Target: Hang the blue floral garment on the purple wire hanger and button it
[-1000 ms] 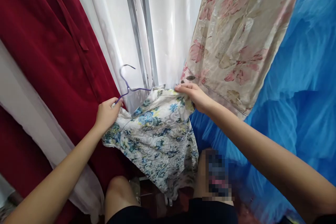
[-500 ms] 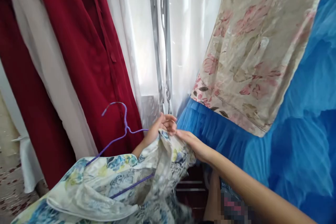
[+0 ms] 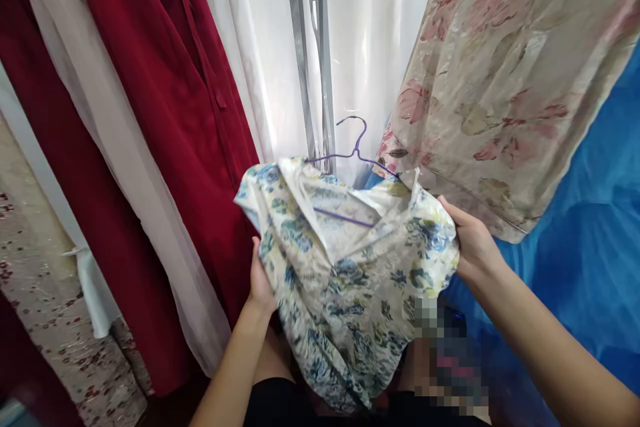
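A white garment with blue and yellow flowers [image 3: 350, 267] hangs on a purple wire hanger [image 3: 356, 147] in front of me. My left hand [image 3: 260, 280] grips the garment's left side from below, its fingers mostly hidden behind the cloth. At the right shoulder of the garment my right hand [image 3: 470, 243] holds the cloth, fingers curled round its edge. The hanger's hook points up, free of any rail, just before the metal window frame [image 3: 315, 60].
Dark red dresses [image 3: 165, 100] and a pale sheer one [image 3: 115, 167] hang at the left. White curtain [image 3: 370, 33] covers the window behind. A beige cloth with pink flowers [image 3: 510, 80] hangs at the right over blue tulle [image 3: 585, 233]. My knees are below.
The flowered garment was draped over my left arm with both hands meeting at its collar; now it is held up between both hands, hanger hook upright and further right.
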The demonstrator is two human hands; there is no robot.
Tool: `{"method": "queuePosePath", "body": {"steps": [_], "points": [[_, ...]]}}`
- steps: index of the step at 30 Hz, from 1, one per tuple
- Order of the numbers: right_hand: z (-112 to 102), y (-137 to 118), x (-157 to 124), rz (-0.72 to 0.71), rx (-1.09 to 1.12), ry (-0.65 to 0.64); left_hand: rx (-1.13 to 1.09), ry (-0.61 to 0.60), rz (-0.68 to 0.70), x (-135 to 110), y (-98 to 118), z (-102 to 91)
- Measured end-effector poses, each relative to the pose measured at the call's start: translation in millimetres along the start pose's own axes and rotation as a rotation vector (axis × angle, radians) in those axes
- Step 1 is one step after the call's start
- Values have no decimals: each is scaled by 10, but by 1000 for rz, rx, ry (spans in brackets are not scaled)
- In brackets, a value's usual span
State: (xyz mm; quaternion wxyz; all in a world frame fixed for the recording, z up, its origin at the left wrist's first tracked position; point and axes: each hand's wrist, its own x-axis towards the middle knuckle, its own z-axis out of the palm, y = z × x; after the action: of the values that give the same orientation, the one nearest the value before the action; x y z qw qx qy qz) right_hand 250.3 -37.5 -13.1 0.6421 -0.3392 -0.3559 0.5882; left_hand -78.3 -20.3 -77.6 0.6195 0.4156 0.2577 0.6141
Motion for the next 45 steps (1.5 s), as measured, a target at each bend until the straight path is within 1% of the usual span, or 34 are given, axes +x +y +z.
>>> {"method": "queuePosePath", "body": {"steps": [1,3,4,6,8,11,13,16,18,22,24,26,28,31,33,34,36,37,39,40,41,42,43,44,45], "points": [[50,-48,51,5,33,-3,-11,50,13,-69,-50,-37],[162,-104,139,66,98,3,38,163,65,-201,-183,-79],[209,-115,171,112,122,7,95,208,92,-262,-256,-86],[261,-121,202,204,146,10,229,253,143,-379,-388,-77],[247,-119,194,281,138,4,298,269,161,-491,-485,-52],[165,-109,152,348,69,-22,242,358,138,-643,-570,-30],[125,-93,142,301,-4,-15,196,428,98,-724,-605,-37],[103,-77,200,162,-86,22,161,510,68,-827,-629,-35],[83,-104,281,157,-92,13,167,513,64,-899,-619,5],[-17,-268,430,295,-85,-32,319,446,102,-1068,-578,162],[-68,-354,457,332,-115,-45,392,426,141,-1142,-570,221],[-103,-410,463,328,-178,-70,409,420,146,-1196,-570,235],[-124,-425,478,297,-266,-111,413,429,112,-1236,-578,204],[-151,-377,564,232,-392,-139,497,395,45,-1297,-639,142],[-172,-302,639,116,-452,-85,544,372,25,-1344,-725,133],[-180,-250,664,15,-481,-35,545,368,25,-1366,-775,140],[-189,-113,647,-270,-557,99,513,378,36,-1398,-862,160],[-185,-22,591,-442,-609,187,495,380,40,-1405,-890,165],[-152,214,370,-769,-714,371,478,384,60,-1400,-904,151],[-120,361,213,-903,-748,452,479,390,69,-1389,-894,133],[-79,527,36,-980,-758,492,482,396,75,-1374,-877,111],[-29,707,-148,-985,-728,485,481,401,79,-1357,-859,89],[28,897,-326,-923,-672,428,475,403,80,-1339,-843,69],[87,1088,-487,-784,-616,315,466,397,80,-1321,-833,54],[147,1270,-620,-584,-589,139,457,385,83,-1306,-829,46]]}}
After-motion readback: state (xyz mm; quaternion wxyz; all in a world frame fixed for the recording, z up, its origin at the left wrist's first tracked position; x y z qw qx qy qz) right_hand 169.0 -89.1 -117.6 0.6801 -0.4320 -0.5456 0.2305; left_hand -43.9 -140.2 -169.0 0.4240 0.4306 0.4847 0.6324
